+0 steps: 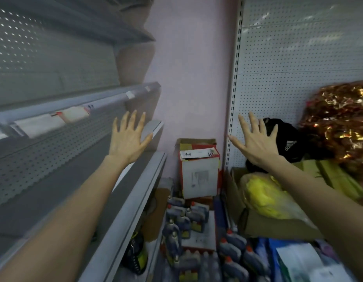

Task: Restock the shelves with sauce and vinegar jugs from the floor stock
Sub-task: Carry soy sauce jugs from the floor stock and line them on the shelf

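Several dark sauce jugs [188, 226] with red caps and yellow labels stand on the floor at the bottom centre. More dark jugs [237, 255] lie to their right. My left hand [127, 139] is raised with straight, spread fingers in front of the grey shelves [136, 202] on the left and holds nothing. My right hand [256, 143] is raised too, fingers spread, in front of the white pegboard wall [278, 68], also holding nothing. Both hands are well above the jugs.
A red and white carton [199, 171] stands against the pink wall. On the right lie a black bag [286, 139], a gold foil bundle [339, 119], a yellow bag [266, 198] in a cardboard box, and blue packages [298, 259]. Price-tag rails edge the left shelves.
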